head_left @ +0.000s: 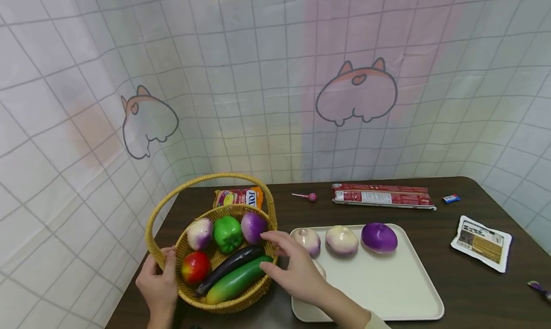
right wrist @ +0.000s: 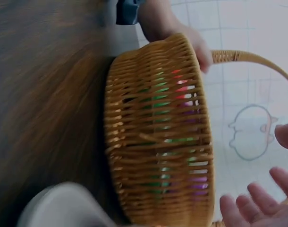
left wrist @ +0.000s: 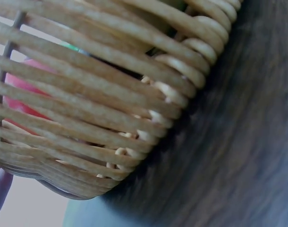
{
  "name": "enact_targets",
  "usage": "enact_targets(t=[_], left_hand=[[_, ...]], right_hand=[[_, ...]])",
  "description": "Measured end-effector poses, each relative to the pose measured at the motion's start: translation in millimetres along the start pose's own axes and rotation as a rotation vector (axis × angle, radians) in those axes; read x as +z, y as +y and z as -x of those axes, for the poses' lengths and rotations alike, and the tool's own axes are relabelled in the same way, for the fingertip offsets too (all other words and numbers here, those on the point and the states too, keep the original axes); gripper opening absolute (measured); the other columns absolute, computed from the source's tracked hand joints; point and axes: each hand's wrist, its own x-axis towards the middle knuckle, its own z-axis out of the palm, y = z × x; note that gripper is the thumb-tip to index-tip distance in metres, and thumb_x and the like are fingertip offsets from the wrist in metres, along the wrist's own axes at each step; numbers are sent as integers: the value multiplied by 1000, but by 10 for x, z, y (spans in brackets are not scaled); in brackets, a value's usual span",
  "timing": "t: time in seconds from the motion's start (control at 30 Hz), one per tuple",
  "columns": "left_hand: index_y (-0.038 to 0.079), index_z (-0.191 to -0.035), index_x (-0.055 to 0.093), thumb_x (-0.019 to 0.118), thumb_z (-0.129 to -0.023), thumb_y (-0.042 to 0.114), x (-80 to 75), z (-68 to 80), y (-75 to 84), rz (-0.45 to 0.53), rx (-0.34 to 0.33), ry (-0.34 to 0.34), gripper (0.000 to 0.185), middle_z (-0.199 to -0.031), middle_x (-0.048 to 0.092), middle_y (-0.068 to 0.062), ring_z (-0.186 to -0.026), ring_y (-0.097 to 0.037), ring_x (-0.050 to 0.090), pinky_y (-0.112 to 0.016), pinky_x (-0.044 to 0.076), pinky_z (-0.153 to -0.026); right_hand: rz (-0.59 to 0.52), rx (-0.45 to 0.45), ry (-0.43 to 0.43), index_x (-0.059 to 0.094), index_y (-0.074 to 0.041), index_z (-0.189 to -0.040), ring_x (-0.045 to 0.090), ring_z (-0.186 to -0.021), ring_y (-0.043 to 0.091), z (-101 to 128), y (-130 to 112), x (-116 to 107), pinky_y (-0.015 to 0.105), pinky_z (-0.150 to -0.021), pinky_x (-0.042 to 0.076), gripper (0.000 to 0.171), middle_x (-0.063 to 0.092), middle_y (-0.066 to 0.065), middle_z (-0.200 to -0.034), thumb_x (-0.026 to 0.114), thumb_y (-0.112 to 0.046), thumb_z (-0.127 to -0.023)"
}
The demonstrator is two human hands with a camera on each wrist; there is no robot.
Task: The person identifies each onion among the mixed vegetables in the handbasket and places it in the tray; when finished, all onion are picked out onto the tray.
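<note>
A yellow wicker basket with a tall handle stands at the left of the table. Its left rim, by the handle's foot, is gripped by my left hand. Inside lie a purple-white turnip, a green bell pepper, a purple round vegetable, a red-yellow fruit, a dark eggplant and a green cucumber. My right hand hovers at the right rim, fingers spread and holding nothing; the right wrist view shows its fingers apart from the wicker.
Right of the basket is a white tray with several turnip-like vegetables and a purple one. Behind lie a snack bag, a lollipop and a long red package. A white packet lies far right.
</note>
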Motion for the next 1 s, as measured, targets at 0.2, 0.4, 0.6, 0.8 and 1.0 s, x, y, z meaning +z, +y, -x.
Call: enact_targets(t=[0.2,0.4,0.6,0.8,1.0], left_hand=[[-2,-84,74,73,-84,1,-70,-24,-20,-34,-5,3,4,-86,73,-17,-73,9,59,-8,41,-63],[0,-83,74,72,-85,3,-78,-28,12,-26,-15,-6,4,-85,74,-14,-73,8,61,-9,43,-64],[-4,-83,72,71,-87,4,-42,-26,2,-2,-7,-18,9,-84,73,-15,-76,7,62,-10,44,-69],[-2,-83,73,72,-86,4,-42,-23,-4,1,-18,-11,7,-84,74,-14,-75,7,62,-10,45,-69],[-2,-85,74,72,-86,3,-76,-22,-20,-8,-40,-17,6,-83,75,-3,-74,7,61,-10,44,-69]], right_hand=[[15,-19,33,54,-14,-138,49,-129,25,-268,10,199,43,-101,46,53,50,2,-141,72,-25,-88],[92,-41,69,52,-7,-139,49,-130,23,-451,69,355,45,-104,42,60,51,7,-141,73,-24,-86],[142,0,98,51,-11,-140,48,-131,27,-565,77,444,48,-105,41,63,48,9,-144,73,-28,-84],[158,76,126,50,-7,-140,49,-129,30,-692,75,496,47,-103,43,66,48,12,-144,74,-28,-82],[134,132,149,48,-1,-139,54,-120,34,-807,135,548,49,-97,47,69,50,17,-138,75,-22,-80]])
